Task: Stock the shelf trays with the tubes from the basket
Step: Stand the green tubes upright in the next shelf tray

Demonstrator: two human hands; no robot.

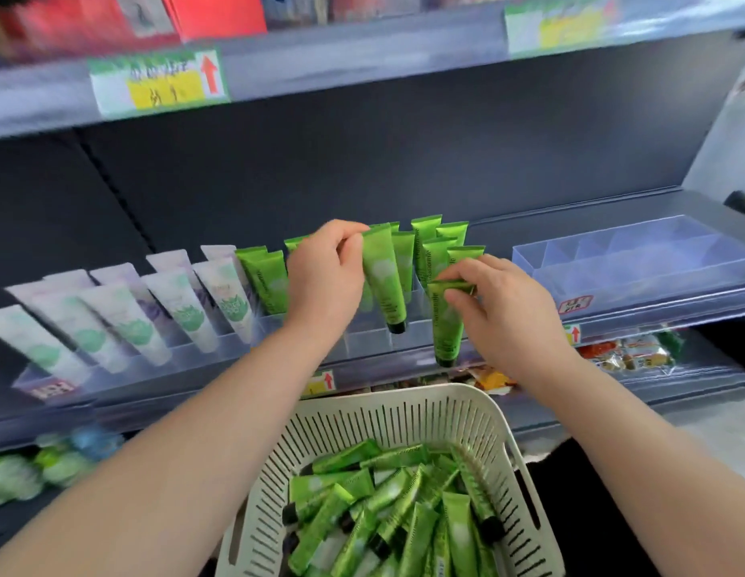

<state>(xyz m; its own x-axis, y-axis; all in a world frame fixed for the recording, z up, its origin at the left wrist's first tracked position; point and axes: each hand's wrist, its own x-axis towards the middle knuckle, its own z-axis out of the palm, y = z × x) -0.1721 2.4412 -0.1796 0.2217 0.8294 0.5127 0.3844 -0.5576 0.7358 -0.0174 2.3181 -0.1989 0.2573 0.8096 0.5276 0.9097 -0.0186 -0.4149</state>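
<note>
Tubes (pixel 404 514) lie heaped in the basket (pixel 404 422) at bottom centre, and two more are up at the clear tray (pixel 368 339) in mid-frame. The left hand (pixel 327 276) pinches the left tube (pixel 383 276) by its flat crimped end between thumb and fingertips, with the cap hanging down over the tray's front slots. The right hand (pixel 504 314), lower and further right, pinches the right tube (pixel 447 322) by its crimp in the same way. That cap seems to hang at or just in front of the tray's front wall, not over a slot.

Both grips are thin pinches on a narrow edge, so either tube could swing or slip. If the right one were let go where it hangs, it would likely miss the tray and fall toward the packets (pixel 624 354) on the lower shelf or back into the basket.

A cap could also catch on a divider and leave its tube leaning. The stocked tubes (pixel 435 247) stand on their caps just behind the left hand's knuckles, so a nudge might topple several. The tray is clear and the frame soft, so I cannot tell which slots are free. A green tube could end up doubled in a slot, or stray left among the white tubes (pixel 179 301).
</note>
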